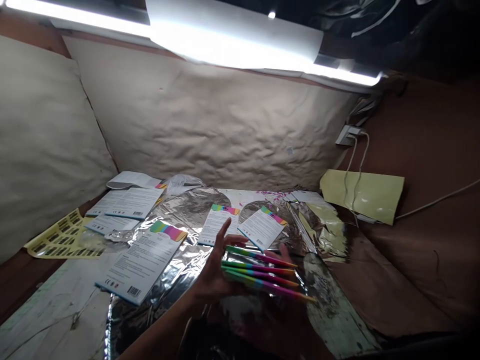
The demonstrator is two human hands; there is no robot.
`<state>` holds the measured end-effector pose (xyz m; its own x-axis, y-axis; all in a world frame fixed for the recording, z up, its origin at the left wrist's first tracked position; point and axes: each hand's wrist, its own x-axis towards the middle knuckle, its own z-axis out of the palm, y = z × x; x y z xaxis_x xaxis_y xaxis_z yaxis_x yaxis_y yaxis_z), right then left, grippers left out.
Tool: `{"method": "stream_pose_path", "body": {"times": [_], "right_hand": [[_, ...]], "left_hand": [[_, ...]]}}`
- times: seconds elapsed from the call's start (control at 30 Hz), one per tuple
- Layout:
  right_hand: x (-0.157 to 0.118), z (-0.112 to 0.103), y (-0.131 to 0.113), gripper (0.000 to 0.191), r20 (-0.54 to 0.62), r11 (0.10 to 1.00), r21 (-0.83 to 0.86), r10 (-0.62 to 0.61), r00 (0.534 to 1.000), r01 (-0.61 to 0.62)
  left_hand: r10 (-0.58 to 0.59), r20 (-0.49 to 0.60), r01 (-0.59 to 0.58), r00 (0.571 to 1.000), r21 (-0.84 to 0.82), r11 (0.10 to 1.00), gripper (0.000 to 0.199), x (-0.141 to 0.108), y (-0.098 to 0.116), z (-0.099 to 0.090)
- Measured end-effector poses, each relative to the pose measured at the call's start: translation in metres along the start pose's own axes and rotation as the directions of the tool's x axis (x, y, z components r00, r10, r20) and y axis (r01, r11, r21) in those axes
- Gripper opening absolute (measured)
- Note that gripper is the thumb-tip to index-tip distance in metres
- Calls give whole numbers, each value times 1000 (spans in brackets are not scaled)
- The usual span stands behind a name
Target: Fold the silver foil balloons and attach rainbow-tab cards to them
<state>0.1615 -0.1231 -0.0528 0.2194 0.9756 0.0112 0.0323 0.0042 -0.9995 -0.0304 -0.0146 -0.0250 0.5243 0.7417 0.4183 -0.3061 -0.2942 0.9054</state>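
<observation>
Several thin printed packs [258,270] with rainbow-striped ends are fanned out in front of me, seen nearly edge-on. At their left ends, my left hand [219,267] grips them, its index finger pointing up. My right hand [283,254] shows only as blurred fingers behind their right side; the rest is dark or hidden, so its hold is unclear. Just beyond the hands, two white packs with rainbow bands, a left one [217,225] and a right one [262,227], lie on silver foil [180,207]. A larger-looking pack [140,265] lies to the left, barcode toward me.
More packs [123,202] lie overlapped at the back left, beside clear plastic [183,183] and a yellow sticker sheet [62,235]. Yellow paper [363,195] leans at the right below a socket [348,135] with hanging cables. A tube light [345,74] crosses overhead.
</observation>
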Motion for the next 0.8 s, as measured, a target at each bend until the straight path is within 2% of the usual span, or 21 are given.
{"method": "stream_pose_path", "body": {"times": [0.07,0.13,0.23,0.27,0.3,0.37,0.4,0.47,0.57,0.67,0.8], "right_hand": [[9,2,1,78,35,997,-39,-65,997,66],[23,-2,-1,62,80,993,-72,-93,992,99],[58,-22,-9,59,278,992,-68,-83,957,106],[74,-32,-13,62,295,992,-76,-73,953,99],[92,-43,-17,64,258,992,-96,-60,964,88],[130,-67,-26,65,-5,968,-246,-52,999,49],[148,-78,-29,66,-103,956,-294,-49,993,16],[175,-95,-31,65,-182,938,-343,-15,983,-49],[195,-105,-26,53,-166,931,-347,62,984,-117],[201,-103,-22,42,-117,937,-314,118,986,-150],[201,-100,-38,44,-55,976,-195,86,995,-95]], "left_hand": [[-54,39,54,998,22,998,133,4,-12,-6],[-149,63,146,987,47,988,107,8,-22,-9],[-236,-21,236,972,10,972,60,12,-27,-9],[-257,-72,254,964,-44,966,51,13,-27,-9],[-270,-134,257,953,-106,961,47,14,-25,-10],[-285,-258,235,923,-207,950,48,16,-21,-14],[-284,-310,216,907,-234,948,49,17,-19,-18],[-272,-363,181,891,-267,947,49,19,-15,-26],[-294,-320,192,901,-315,930,50,21,-16,-35],[-340,-210,271,917,-298,915,54,22,-22,-37],[-325,-87,303,942,-200,932,51,20,-26,-32]]}}
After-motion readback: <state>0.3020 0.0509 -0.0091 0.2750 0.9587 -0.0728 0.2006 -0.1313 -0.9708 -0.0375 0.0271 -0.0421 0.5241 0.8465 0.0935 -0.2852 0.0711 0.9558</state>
